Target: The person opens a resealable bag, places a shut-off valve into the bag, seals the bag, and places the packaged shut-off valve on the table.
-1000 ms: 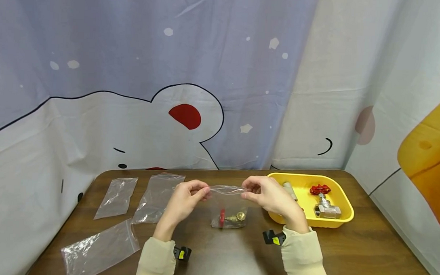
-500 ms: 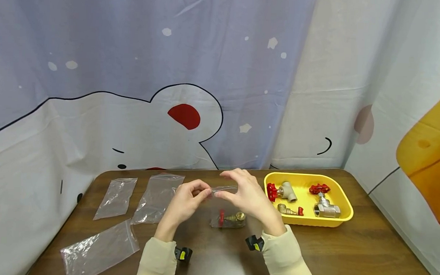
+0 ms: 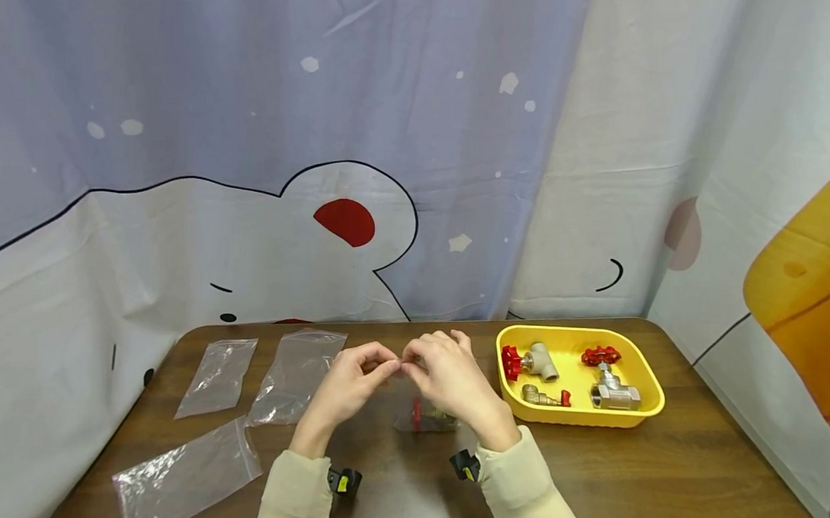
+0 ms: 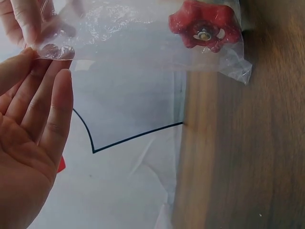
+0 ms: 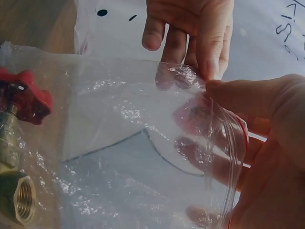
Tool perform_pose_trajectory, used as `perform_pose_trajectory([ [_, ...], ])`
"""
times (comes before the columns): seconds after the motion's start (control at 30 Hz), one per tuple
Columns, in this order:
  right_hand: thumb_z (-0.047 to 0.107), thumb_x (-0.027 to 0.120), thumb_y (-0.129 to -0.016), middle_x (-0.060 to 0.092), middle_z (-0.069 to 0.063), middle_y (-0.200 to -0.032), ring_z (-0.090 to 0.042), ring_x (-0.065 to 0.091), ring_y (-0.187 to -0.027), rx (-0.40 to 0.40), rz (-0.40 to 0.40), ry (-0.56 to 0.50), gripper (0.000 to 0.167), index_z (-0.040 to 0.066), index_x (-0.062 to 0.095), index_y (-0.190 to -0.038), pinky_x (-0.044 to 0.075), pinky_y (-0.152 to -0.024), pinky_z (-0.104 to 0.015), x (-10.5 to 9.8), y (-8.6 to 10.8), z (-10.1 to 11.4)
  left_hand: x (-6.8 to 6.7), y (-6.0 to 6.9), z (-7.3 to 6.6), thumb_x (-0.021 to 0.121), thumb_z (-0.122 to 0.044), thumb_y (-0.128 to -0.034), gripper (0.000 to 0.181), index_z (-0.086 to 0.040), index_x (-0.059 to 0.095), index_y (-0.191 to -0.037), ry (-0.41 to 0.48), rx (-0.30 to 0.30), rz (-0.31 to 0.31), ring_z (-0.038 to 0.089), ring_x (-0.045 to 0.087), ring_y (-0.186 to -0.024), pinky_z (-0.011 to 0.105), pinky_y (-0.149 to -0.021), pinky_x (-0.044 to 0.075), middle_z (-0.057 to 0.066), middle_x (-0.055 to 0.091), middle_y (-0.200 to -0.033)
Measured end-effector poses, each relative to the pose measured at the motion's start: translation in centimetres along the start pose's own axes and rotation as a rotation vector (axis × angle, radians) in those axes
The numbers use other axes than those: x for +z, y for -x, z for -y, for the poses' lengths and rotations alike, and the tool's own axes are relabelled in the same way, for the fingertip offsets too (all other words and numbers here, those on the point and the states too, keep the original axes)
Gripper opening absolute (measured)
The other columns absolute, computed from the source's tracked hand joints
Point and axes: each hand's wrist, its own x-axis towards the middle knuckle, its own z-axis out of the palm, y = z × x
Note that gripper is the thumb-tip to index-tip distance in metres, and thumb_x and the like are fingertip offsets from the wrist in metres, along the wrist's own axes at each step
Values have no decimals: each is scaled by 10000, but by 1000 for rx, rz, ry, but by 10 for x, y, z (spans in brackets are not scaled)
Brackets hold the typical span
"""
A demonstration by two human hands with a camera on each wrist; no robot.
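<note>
A clear zip bag (image 5: 114, 95) hangs upright between the hands, its bottom at the tabletop. Inside lies a brass valve (image 5: 12, 162) with a red handwheel (image 4: 205, 26). My left hand (image 3: 350, 385) pinches one top corner of the bag between thumb and fingers. Close against it, my right hand (image 3: 455, 382) pinches the zip edge at that same corner. Its other fingers spread behind the film along the zip strip (image 5: 224, 148). In the head view the right hand hides part of the bag and the valve.
On the right stands a yellow tray (image 3: 581, 419) with a grey red-wheeled valve (image 3: 540, 362), a small brass valve (image 3: 540, 396) and a silver valve (image 3: 615, 394). Flat on the left lie three clear bags, the nearest bag (image 3: 188, 472) at the front. A printed curtain (image 3: 251, 246) closes the back.
My right hand has left the bag's right top corner and slid left along the zip edge to meet the left hand. The left hand has kept its pinch in nearly the same place.
</note>
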Motion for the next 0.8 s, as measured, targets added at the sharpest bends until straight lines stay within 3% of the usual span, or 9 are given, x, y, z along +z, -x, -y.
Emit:
perform_pose_trajectory([
  [0.13, 189, 777, -845, 621, 115, -797, -124, 565, -817, 3, 6, -2, 105, 199, 673, -832, 326, -962, -623, 0, 0, 0, -1, 0, 7, 665, -119, -940, 90, -37, 702, -938, 3, 33, 2, 114, 620, -712, 429, -684, 550, 158, 688, -881],
  [0.57, 150, 775, -843, 603, 120, -776, -112, 563, -817, 11, 18, -16, 112, 180, 672, -812, 319, -968, -615, 0, 1, 1, -3, -1, 11, 683, -151, -930, 87, -77, 729, -928, 12, 75, 16, 136, 646, -728, 475, -699, 553, 144, 701, -870],
  [0.8, 131, 765, -844, 610, 123, -793, -107, 569, -827, -5, 20, -3, 90, 168, 684, -832, 318, -970, -609, 0, 2, 1, -4, 0, 9, 684, -156, -930, 81, -91, 733, -923, -4, 90, 13, 130, 636, -712, 323, -671, 556, 131, 697, -859],
])
